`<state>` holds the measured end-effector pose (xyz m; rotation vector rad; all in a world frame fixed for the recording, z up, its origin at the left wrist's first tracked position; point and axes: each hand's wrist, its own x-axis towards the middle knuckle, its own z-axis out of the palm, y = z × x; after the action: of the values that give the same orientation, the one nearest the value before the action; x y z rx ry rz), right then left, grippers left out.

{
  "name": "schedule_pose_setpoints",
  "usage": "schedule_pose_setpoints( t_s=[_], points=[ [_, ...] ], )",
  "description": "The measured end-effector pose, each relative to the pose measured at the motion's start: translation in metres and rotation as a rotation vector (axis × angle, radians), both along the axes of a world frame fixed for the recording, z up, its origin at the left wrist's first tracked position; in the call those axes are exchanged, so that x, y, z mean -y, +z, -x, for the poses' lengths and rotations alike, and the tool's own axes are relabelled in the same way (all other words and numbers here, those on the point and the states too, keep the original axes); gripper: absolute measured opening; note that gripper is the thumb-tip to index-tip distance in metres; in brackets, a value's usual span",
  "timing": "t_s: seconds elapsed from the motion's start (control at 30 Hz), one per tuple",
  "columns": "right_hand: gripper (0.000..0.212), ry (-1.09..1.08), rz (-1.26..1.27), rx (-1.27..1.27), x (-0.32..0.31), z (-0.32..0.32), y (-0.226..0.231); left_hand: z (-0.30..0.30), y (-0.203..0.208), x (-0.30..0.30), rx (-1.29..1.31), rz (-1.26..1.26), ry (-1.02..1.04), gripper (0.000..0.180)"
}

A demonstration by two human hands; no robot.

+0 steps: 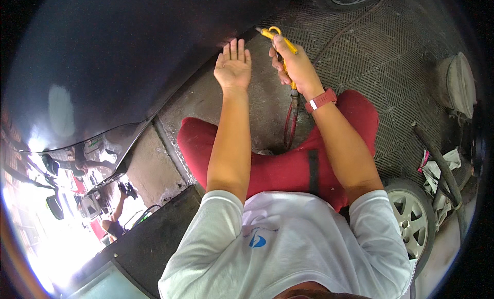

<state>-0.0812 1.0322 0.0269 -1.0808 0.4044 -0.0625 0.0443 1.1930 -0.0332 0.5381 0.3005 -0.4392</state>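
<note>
My right hand (293,67) is wrapped round a yellow air blow gun (266,33), its dark nozzle pointing up and to the left. From the bottom of its handle, a red hose (291,125) hangs down in a loop between my legs. My left hand (233,66) lies open, palm up and fingers stretched out, holding nothing. Its fingertips are close to the lower edge of a dark car body panel (128,47); whether they touch it I cannot tell. A pale patch (62,111) shows on the panel's left part.
My legs in red trousers (278,173) are folded on the floor. Ribbed matting (375,57) spreads to the right. A wheel (409,222) stands by my right elbow, below a bent pipe (437,155) and a round pale container (458,85). Another person's arm (119,209) shows at lower left.
</note>
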Motion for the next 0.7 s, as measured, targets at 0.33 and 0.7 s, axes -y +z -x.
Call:
schedule_pose_setpoints(
  t_s=[0.33, 0.7],
  points=[
    [0.056, 0.296, 0.155, 0.011, -0.072, 0.002, -0.002, -0.020, -0.008, -0.163, -0.059, -0.093, 0.230, 0.057],
    [0.046, 0.434, 0.271, -0.035, -0.108, 0.020, 0.007, -0.062, 0.021, -0.321, -0.237, -0.342, 0.230, 0.071]
  ],
)
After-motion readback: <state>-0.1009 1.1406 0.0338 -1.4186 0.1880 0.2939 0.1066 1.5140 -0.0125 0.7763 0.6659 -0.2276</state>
